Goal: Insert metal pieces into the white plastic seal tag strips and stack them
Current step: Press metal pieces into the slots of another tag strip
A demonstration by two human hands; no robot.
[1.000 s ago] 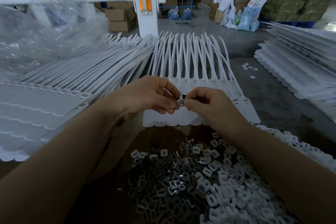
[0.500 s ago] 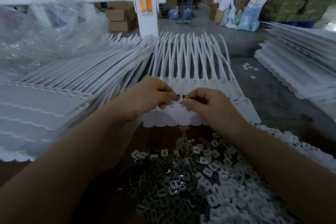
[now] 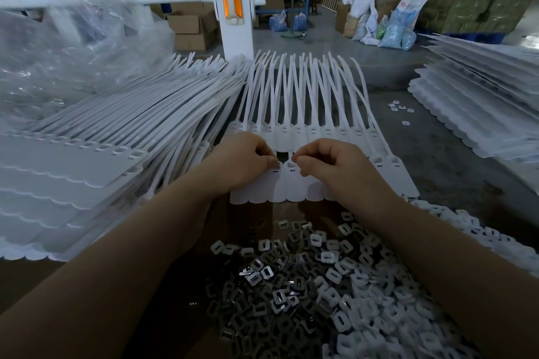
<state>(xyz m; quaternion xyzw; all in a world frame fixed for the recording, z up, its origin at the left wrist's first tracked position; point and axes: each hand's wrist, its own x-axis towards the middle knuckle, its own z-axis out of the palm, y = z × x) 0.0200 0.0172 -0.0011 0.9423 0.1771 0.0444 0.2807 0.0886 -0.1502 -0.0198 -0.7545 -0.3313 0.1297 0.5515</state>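
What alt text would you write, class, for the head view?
Two bare hands, left hand and right hand, pinch at the heads of a white seal tag strip on a workbench. A heap of metal pieces lies nearer; stacked strips sit left.

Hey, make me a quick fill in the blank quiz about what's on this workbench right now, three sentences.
1. Both hands work on the row of ____ plastic seal tags.
2. The loose metal pieces lie ____ the person than that row.
3. The tall stack of tag strips lies beside the ____ hand.

Answers: white; nearer; left
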